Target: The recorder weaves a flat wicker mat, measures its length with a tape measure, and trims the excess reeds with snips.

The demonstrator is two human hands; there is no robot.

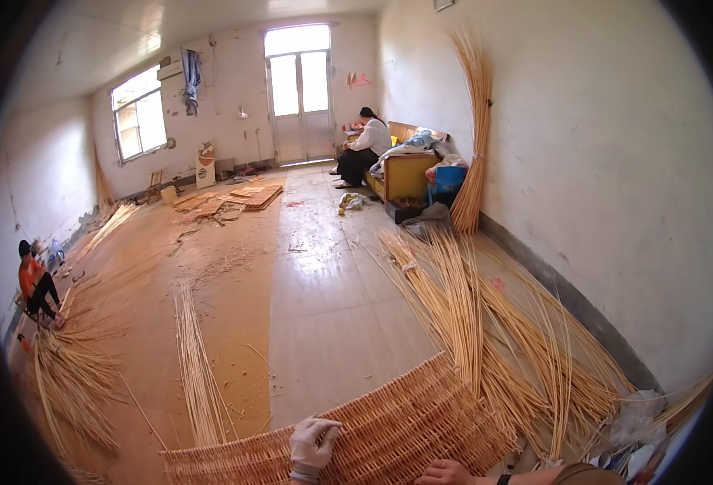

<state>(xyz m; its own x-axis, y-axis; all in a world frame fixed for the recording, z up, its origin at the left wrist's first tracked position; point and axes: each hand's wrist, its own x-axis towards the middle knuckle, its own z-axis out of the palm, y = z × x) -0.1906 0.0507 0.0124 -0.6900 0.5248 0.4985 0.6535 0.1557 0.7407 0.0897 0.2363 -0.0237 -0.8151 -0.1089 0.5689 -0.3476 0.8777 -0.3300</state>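
Gloved left hand (313, 447) lies over the far edge of a woven panel (401, 412), its fingers curled; whether they pinch a stick, I cannot tell. The bare right hand (445, 472) rests low on the panel, partly cut off by the picture's lower edge, so its grip is unclear too.

The panel, tan and tightly woven, spreads across the bottom of the view, directly before the person, rising toward the right. It looks light for its size and fairly stiff, with some spring—likely rough rather than slippery. Thin sticks could crack if bent sharply, so a flat, two-handed hold near opposite edges seems best.

Loose sticks (453, 299) fan across the floor at right; a pale bundle (197, 368) lies beyond the panel at left. Farther off, a person in white (372, 139) sits by a sofa (401, 176).
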